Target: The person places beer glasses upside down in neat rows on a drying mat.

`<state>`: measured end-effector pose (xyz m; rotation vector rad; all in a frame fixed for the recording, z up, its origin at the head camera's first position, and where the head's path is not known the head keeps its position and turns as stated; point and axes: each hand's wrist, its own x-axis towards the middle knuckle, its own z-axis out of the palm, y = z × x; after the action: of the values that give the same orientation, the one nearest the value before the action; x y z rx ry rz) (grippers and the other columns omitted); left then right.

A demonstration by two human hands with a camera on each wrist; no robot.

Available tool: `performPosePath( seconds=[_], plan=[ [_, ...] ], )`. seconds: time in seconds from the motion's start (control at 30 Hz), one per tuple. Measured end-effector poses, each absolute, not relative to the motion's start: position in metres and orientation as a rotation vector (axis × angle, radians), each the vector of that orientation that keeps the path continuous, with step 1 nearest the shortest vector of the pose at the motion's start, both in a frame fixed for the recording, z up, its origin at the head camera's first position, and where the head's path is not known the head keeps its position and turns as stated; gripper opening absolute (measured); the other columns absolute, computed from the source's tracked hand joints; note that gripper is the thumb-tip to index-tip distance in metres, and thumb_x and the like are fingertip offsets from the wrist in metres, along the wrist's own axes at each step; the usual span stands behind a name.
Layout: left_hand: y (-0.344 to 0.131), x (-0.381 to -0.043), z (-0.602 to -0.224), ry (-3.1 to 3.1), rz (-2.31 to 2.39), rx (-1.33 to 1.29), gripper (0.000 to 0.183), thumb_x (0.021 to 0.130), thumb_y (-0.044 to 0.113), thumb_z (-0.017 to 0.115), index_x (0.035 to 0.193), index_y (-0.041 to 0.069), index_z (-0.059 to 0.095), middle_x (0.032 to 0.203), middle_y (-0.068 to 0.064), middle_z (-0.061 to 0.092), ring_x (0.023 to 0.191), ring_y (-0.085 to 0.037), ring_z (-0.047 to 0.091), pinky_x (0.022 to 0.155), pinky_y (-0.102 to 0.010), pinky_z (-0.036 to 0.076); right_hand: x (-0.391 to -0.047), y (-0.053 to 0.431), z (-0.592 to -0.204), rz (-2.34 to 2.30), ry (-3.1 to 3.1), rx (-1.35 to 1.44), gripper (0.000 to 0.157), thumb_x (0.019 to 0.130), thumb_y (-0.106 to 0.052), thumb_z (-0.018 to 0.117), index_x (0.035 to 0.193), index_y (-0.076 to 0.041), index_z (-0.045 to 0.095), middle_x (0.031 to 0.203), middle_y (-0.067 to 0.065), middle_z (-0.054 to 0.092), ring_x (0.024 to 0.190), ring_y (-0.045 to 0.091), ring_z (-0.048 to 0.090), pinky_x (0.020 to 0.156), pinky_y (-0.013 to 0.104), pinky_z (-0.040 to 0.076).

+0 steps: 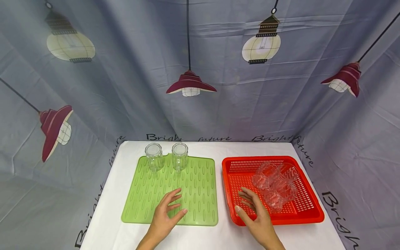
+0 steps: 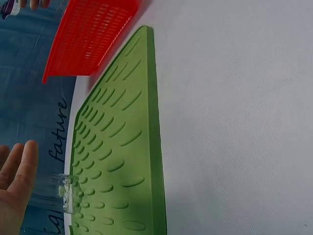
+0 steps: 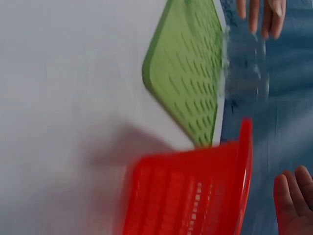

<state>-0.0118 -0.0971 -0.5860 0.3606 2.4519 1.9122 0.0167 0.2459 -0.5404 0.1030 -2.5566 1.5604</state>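
Note:
My left hand [image 1: 166, 214] hovers over the front of a green ribbed mat [image 1: 200, 194], fingers loosely bent and holding nothing. At the mat's back left stand two clear glass mugs [image 1: 154, 158], [image 1: 180, 157] side by side. Over the left rim of a red plastic basket [image 1: 229, 194] is my right hand [image 1: 257, 217], its fingers spread with nothing in them. Several clear glass mugs [image 1: 275, 185] lie jumbled in the basket's right part. In the right wrist view the right fingers [image 3: 293, 193] show relaxed beside the basket wall.
A white cloth covers the table [image 1: 109, 225], showing between mat and basket. Grey curtains [image 1: 218, 114] printed with lamps hang close at the back and both sides.

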Motion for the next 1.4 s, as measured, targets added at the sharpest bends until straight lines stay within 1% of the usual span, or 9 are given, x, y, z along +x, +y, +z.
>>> performPosePath(
  seconds=[0.27, 0.37, 0.43, 0.5, 0.6, 0.73, 0.97, 1.13, 1.4],
  plan=[
    [-0.099, -0.011, -0.585, 2.443, 1.908, 0.315, 0.074, 0.093, 0.024, 0.087, 0.157, 0.031, 0.051, 0.157, -0.001, 0.056, 0.139, -0.015, 0.063, 0.106, -0.04, 0.064, 0.007, 0.297, -0.533, 1.216, -2.597, -0.095, 0.067, 0.099, -0.022, 0.08, 0.158, -0.025, 0.05, 0.149, 0.006, 0.063, 0.128, -0.019, 0.049, 0.107, -0.006, 0.036],
    [-0.099, -0.01, -0.585, 2.44, 1.907, 0.295, 0.074, 0.093, 0.024, 0.087, 0.157, 0.032, 0.051, 0.157, -0.001, 0.056, 0.138, -0.015, 0.063, 0.106, -0.04, 0.064, 0.002, 0.316, -0.528, 1.085, -2.599, -0.192, 0.07, 0.097, -0.025, 0.083, 0.158, -0.021, 0.05, 0.15, 0.009, 0.062, 0.129, -0.007, 0.052, 0.104, -0.008, 0.031],
    [-0.099, -0.01, -0.585, 2.435, 1.91, 0.286, 0.074, 0.093, 0.025, 0.087, 0.156, 0.032, 0.051, 0.156, -0.002, 0.056, 0.139, -0.02, 0.063, 0.106, -0.04, 0.064, -0.002, 0.328, -0.525, 1.034, -2.601, -0.263, 0.072, 0.096, -0.026, 0.083, 0.159, -0.018, 0.049, 0.152, 0.013, 0.061, 0.136, 0.011, 0.054, 0.118, 0.009, 0.041],
    [-0.099, -0.01, -0.585, 2.431, 1.914, 0.286, 0.073, 0.093, 0.025, 0.087, 0.156, 0.032, 0.051, 0.156, -0.002, 0.056, 0.139, -0.026, 0.063, 0.106, -0.04, 0.064, -0.005, 0.338, -0.524, 0.995, -2.619, -0.348, 0.075, 0.096, -0.029, 0.084, 0.16, -0.015, 0.047, 0.155, 0.017, 0.057, 0.14, 0.03, 0.05, 0.128, 0.04, 0.045],
    [-0.099, -0.01, -0.585, 2.426, 1.922, 0.293, 0.073, 0.094, 0.026, 0.086, 0.157, 0.032, 0.051, 0.156, -0.002, 0.056, 0.14, -0.032, 0.063, 0.106, -0.04, 0.064, -0.01, 0.35, -0.525, 0.976, -2.642, -0.454, 0.081, 0.095, -0.031, 0.084, 0.162, -0.011, 0.043, 0.16, 0.026, 0.049, 0.148, 0.045, 0.035, 0.115, 0.083, 0.036],
    [-0.1, -0.01, -0.585, 2.427, 1.923, 0.283, 0.072, 0.093, 0.026, 0.087, 0.156, 0.033, 0.051, 0.156, -0.001, 0.057, 0.14, -0.033, 0.063, 0.106, -0.041, 0.065, -0.014, 0.362, -0.53, 0.944, -2.648, -0.591, 0.091, 0.091, -0.035, 0.086, 0.164, -0.007, 0.04, 0.162, 0.033, 0.04, 0.148, 0.047, 0.023, 0.11, 0.08, 0.033],
    [-0.099, -0.008, -0.586, 2.426, 1.92, 0.241, 0.073, 0.092, 0.024, 0.088, 0.155, 0.034, 0.053, 0.154, 0.0, 0.058, 0.138, -0.035, 0.064, 0.105, -0.043, 0.065, -0.018, 0.374, -0.545, 0.907, -2.749, -0.755, 0.107, 0.088, -0.041, 0.088, 0.164, 0.004, 0.028, 0.16, 0.039, 0.029, 0.145, 0.052, 0.02, 0.108, 0.08, 0.031],
    [-0.099, -0.006, -0.586, 2.421, 1.922, 0.216, 0.074, 0.09, 0.023, 0.089, 0.154, 0.035, 0.054, 0.154, 0.001, 0.059, 0.137, -0.033, 0.064, 0.105, -0.042, 0.065, -0.021, 0.377, -0.557, 0.925, -2.802, -0.722, 0.107, 0.089, -0.041, 0.088, 0.163, 0.007, 0.027, 0.157, 0.041, 0.033, 0.142, 0.055, 0.024, 0.108, 0.076, 0.032],
    [-0.101, -0.005, -0.588, 2.424, 1.935, 0.275, 0.075, 0.092, 0.02, 0.088, 0.156, 0.031, 0.052, 0.155, -0.003, 0.058, 0.138, -0.036, 0.063, 0.105, -0.042, 0.065, -0.027, 0.378, -0.562, 0.989, -2.792, -0.719, 0.106, 0.09, -0.033, 0.088, 0.163, 0.01, 0.025, 0.159, 0.04, 0.036, 0.145, 0.059, 0.035, 0.12, 0.082, 0.036]
  ],
)
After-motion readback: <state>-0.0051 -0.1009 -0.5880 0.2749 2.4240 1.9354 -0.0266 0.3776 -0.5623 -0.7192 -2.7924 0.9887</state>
